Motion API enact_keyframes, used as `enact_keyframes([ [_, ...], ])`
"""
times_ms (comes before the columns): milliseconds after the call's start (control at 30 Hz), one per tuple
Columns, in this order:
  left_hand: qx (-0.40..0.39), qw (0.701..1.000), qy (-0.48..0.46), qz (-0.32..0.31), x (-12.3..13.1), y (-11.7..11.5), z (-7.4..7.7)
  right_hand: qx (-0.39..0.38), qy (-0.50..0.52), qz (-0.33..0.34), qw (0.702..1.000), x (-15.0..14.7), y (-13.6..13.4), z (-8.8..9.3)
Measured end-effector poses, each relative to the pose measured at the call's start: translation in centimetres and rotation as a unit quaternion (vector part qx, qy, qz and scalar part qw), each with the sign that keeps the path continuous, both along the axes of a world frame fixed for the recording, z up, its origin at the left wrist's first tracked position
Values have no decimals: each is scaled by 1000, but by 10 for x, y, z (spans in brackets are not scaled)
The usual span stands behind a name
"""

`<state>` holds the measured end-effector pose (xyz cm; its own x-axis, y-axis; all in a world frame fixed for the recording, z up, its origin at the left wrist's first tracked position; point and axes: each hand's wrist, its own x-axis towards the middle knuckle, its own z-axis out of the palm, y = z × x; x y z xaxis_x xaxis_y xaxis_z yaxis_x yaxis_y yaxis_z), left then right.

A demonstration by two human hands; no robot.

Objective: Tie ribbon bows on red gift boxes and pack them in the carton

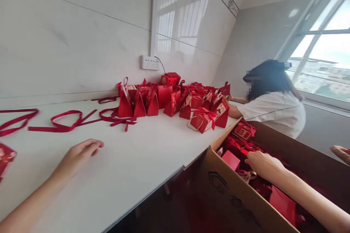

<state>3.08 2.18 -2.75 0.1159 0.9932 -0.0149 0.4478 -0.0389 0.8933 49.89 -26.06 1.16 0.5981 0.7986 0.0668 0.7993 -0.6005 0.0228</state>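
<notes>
Over the white table (128,167), my left hand (86,149) has its fingers loosely curled together, with nothing visible in them. Red ribbons (67,120) lie beyond it in loose loops. My right hand (264,164) reaches into a large cardboard carton (232,185) and is closed on a red gift box (245,151), mostly hidden by the fingers and the boxes around it. Many red gift boxes (281,204) with ribbons fill the carton. Part of another red box (6,158) shows at the left edge.
Red gift boxes with bows (175,102) stand grouped along the table's back, one lying tilted in front (201,122). A co-worker in a white shirt (276,113) leans over the table's far end. Another person's hand (341,153) shows at the right edge. A power socket (150,62) is on the wall.
</notes>
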Motion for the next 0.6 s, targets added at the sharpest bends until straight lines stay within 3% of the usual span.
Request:
enact_keyframes([
  [133,19,999,-42,-21,7,-12,2,-79,-31,158,984,-104,69,45],
  [233,48,995,-74,-43,7,-14,-5,-56,10,322,945,-183,122,49],
  [367,94,992,-71,-34,3,-18,-9,27,181,453,872,-267,199,18],
  [500,202,979,-19,6,-6,-25,-1,154,349,467,798,-324,256,-19],
  [600,280,959,43,28,-17,-26,7,204,374,458,780,-340,274,-40],
])
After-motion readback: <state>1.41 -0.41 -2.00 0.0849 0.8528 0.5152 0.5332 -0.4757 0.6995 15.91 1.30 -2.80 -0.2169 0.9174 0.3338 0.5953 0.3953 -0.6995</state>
